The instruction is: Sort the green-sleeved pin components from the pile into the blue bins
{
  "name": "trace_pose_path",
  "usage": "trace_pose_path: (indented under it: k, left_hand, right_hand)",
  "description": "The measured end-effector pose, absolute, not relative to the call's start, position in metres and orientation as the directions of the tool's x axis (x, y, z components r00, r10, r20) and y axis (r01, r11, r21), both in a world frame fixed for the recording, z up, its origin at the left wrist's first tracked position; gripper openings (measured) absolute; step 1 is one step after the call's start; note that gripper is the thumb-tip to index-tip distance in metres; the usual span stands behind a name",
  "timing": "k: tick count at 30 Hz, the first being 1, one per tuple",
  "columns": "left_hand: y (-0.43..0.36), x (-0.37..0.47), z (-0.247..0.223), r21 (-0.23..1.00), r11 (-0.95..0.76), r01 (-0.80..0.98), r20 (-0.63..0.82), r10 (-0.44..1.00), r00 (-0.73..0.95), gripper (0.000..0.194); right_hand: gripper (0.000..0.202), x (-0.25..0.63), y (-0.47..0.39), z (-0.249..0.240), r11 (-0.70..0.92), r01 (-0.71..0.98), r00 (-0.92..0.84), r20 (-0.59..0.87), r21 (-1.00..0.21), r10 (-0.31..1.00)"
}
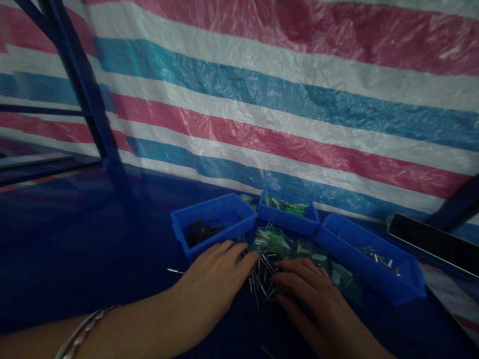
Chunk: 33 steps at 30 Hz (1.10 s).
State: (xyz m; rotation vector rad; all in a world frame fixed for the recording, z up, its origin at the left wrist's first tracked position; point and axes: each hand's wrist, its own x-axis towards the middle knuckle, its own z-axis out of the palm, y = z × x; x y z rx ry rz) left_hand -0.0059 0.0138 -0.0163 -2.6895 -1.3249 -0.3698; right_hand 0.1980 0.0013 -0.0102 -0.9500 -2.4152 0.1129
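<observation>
A loose pile of thin metal pins [258, 281] lies on the dark blue tabletop, between my two hands. My left hand [217, 271] rests at the pile's left side, with its fingers bent over the edge of it and apart from the thumb. On the right side, my right hand [312, 289] touches the pins with its fingers spread. Neither hand visibly grips a pin, though some fingertips are partly hidden. Just behind the pile are small green-tinted plastic bags [275, 242] with contents I cannot make out.
A blue bin [222, 244] of dark screw-like parts stands at left. The middle blue bin [288, 219] holds green and white packets; the right blue bin [374, 271] holds metal pieces. A phone-like black slab [434, 244] lies at far right. Striped plastic sheeting [284, 114] hangs behind.
</observation>
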Motion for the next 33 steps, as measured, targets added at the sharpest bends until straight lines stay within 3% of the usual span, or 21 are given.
trace_pose_path:
  k: [4, 22, 25, 29, 33]
  left_hand:
    - [0.016, -0.009, -0.014, 0.055, -0.607, 0.792, 0.263, 0.775, 0.575, 0.027]
    - [0.008, -0.006, 0.003, 0.076, -0.607, 0.791, 0.186, 0.788, 0.586, 0.016]
    - [0.007, -0.004, 0.002, 0.098, -0.57, 0.816, 0.158, 0.818, 0.553, 0.029]
    - [0.006, -0.004, -0.003, -0.004, -0.531, 0.848, 0.128, 0.84, 0.527, 0.058]
    - [0.008, -0.01, -0.009, -0.08, -0.548, 0.832, 0.273, 0.791, 0.547, 0.06]
  right_hand:
    - [0.028, 0.201, 0.0, -0.01, 0.765, 0.587, -0.608, 0.481, -0.264, 0.632]
    - [0.026, 0.201, -0.002, -0.013, 0.763, 0.562, -0.613, 0.458, -0.321, 0.644]
    - [0.025, 0.202, -0.002, -0.013, 0.759, 0.56, -0.622, 0.437, -0.33, 0.649]
    - [0.025, 0.201, -0.002, -0.01, 0.751, 0.572, -0.62, 0.427, -0.329, 0.659]
    - [0.024, 0.2, -0.002, -0.007, 0.754, 0.579, -0.608, 0.451, -0.31, 0.653]
